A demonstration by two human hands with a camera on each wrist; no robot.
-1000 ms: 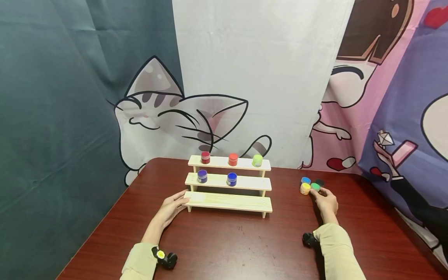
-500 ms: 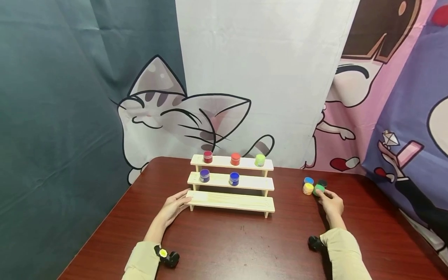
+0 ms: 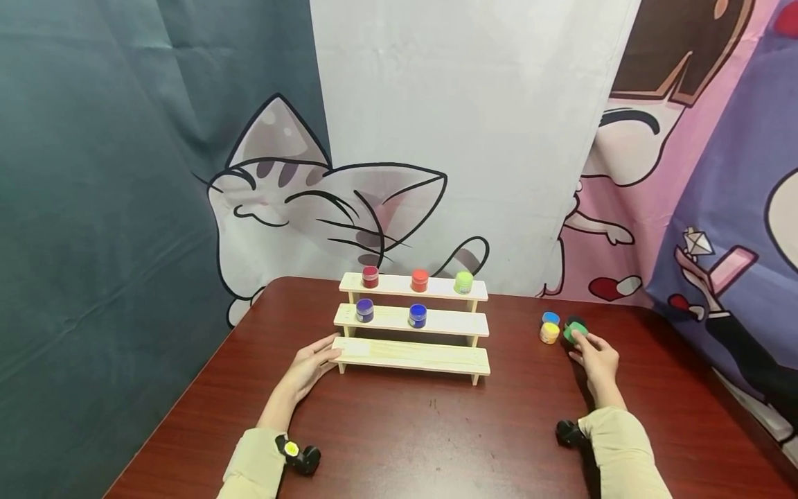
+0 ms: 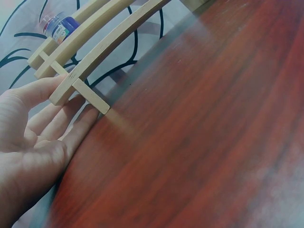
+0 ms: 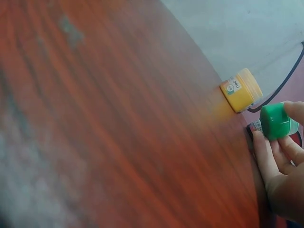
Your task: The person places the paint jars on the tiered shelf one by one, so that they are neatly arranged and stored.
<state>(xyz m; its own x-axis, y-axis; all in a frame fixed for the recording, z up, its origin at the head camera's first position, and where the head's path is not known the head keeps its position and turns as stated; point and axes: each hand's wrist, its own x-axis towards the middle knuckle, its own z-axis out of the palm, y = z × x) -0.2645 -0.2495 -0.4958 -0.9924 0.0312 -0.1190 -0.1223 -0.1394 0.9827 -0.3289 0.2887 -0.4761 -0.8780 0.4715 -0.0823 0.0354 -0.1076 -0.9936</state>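
My left hand (image 3: 309,366) holds the left end of the lowest tier of a three-tier wooden stand (image 3: 411,355). In the left wrist view the thumb lies over the plank's end, with fingers (image 4: 59,121) beneath. At the right, my right hand (image 3: 597,360) pinches a small green paint jar (image 5: 274,121) between thumb and fingers, its green end facing the wrist camera. Behind it a black paint jar (image 3: 576,321) is partly hidden. Just left of it stand a yellow paint jar (image 3: 549,334) and a blue paint jar (image 3: 551,318).
The top tier bears a dark red jar (image 3: 370,277), a red-orange jar (image 3: 420,280) and a light green jar (image 3: 463,282). A purple jar (image 3: 364,310) and a dark blue jar (image 3: 418,316) sit on the middle tier. Printed curtains (image 3: 499,138) hang behind the table (image 3: 436,430).
My right hand has shifted the green jar a little to the right, away from the yellow one, and it now overlaps the black jar. The left hand keeps its hold on the stand.
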